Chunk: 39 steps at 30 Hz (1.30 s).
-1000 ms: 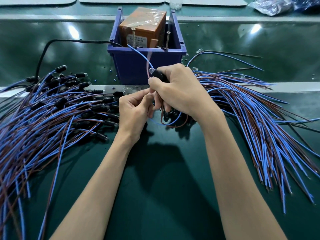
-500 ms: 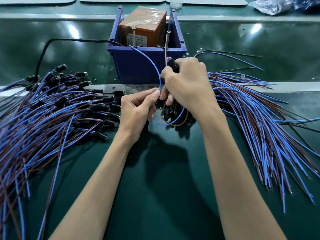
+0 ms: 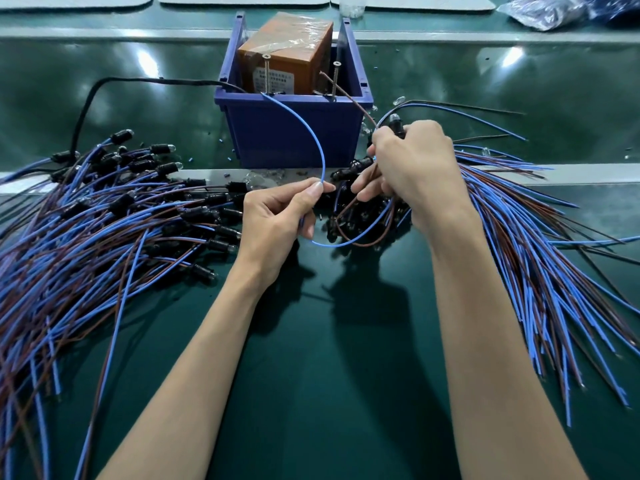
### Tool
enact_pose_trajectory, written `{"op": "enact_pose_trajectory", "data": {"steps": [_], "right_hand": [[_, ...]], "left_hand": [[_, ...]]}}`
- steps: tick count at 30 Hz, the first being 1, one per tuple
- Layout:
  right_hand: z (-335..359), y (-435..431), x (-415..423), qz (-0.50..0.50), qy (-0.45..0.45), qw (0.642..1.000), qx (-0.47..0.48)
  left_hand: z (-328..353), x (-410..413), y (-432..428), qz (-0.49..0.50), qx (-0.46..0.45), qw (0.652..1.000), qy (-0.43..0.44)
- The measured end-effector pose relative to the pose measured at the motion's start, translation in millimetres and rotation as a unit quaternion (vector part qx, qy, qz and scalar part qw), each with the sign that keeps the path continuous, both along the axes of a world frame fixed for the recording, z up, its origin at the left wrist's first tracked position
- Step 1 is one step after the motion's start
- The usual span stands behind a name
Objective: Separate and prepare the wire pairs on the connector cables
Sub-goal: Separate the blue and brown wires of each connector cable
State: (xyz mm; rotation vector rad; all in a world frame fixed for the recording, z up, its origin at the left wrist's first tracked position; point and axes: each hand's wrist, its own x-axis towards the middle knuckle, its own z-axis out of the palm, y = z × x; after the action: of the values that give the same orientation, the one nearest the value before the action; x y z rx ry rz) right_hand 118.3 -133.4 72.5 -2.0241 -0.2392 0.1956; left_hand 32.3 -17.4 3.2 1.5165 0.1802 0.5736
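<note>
**One cable in both hands, its two wires spread apart**

Your left hand (image 3: 277, 216) pinches the blue wire (image 3: 313, 133) between thumb and forefinger, just in front of the blue bin (image 3: 287, 133). From that pinch the wire arcs up and back. Its free end reaches the bin's front rim near the left screw (image 3: 266, 74) — whether it touches the screw cannot be told. Below the pinch the same wire passes through your hand and loops over the green mat (image 3: 311, 375) toward your other hand.

Your right hand (image 3: 412, 168) is curled round a black connector (image 3: 397, 128), whose clear tip pokes out above the knuckles. The brown wire (image 3: 346, 95) rises from that fist over the bin's right corner and ends close to the right screw (image 3: 335, 77). Lower down it loops under the hand beside the blue one.

An orange box (image 3: 284, 46) wrapped in film sits inside the bin, and a black cord (image 3: 86, 98) leads from the bin off to the left. More blue-and-brown cables lie on the mat — the left pile (image 3: 104, 220) beside your left hand, the right pile (image 3: 519, 220) fanning out past your right wrist.
</note>
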Motion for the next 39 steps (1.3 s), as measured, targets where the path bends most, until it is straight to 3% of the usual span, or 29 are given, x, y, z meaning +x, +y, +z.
{"op": "enact_pose_trajectory", "data": {"steps": [28,36,39], "right_hand": [[0,-16,13,-0.043,0.020,0.998,0.050],[9,-19,11,-0.068,-0.043,0.993,0.086],[10,-18,8,-0.065,-0.060,0.990,0.106]], "left_hand": [[3,-3,-5,-0.041,0.020,0.999,0.018],[0,4,3,-0.002,-0.097,0.995,-0.012],[-1,7,4,0.031,-0.100,0.994,-0.029]]}}
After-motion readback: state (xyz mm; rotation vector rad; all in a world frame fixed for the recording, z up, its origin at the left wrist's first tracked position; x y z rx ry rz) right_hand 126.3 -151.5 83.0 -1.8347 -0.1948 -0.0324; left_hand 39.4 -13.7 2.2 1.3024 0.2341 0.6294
